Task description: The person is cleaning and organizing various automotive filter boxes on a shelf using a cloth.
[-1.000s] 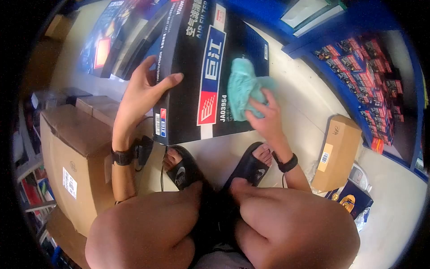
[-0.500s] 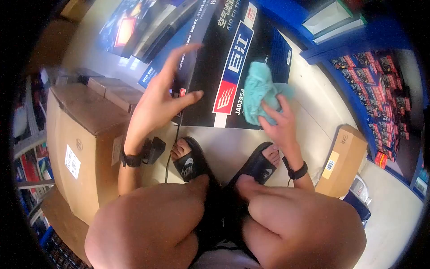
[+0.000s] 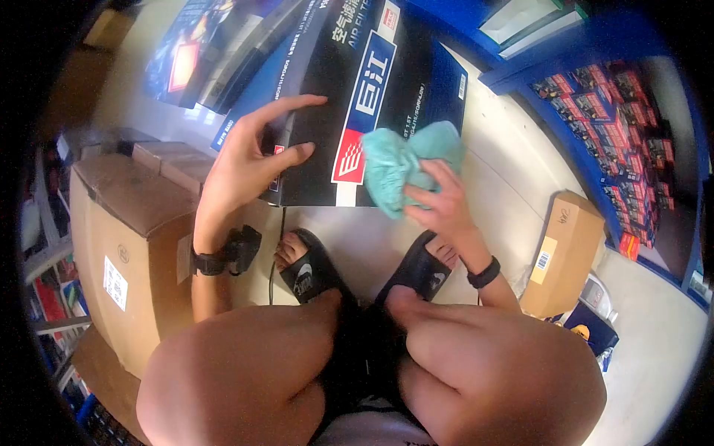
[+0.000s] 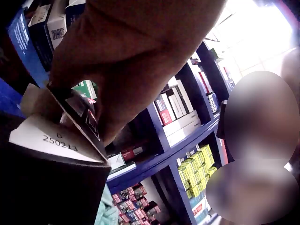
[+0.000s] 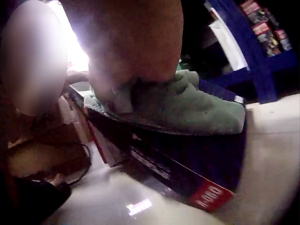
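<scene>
A dark air filter box, with white lettering and a blue, white and red logo strip, is tilted before my feet in the head view. My left hand is at its left edge, index finger and thumb spread apart over the top face. The left wrist view has that hand bent over a white flap stamped 250213. My right hand grips a bunched turquoise cloth against the lower right part of the box. In the right wrist view, the cloth lies folded along the box's upper side.
Brown cartons stand close on the left, and a smaller carton sits on the right. Blue shelving with stacked small red boxes lines the right side. Another large printed box is beyond the air filter box.
My left hand left the box edge, then came back over its top face. My right hand has moved the cloth leftward and down across the box, covering the part number.
</scene>
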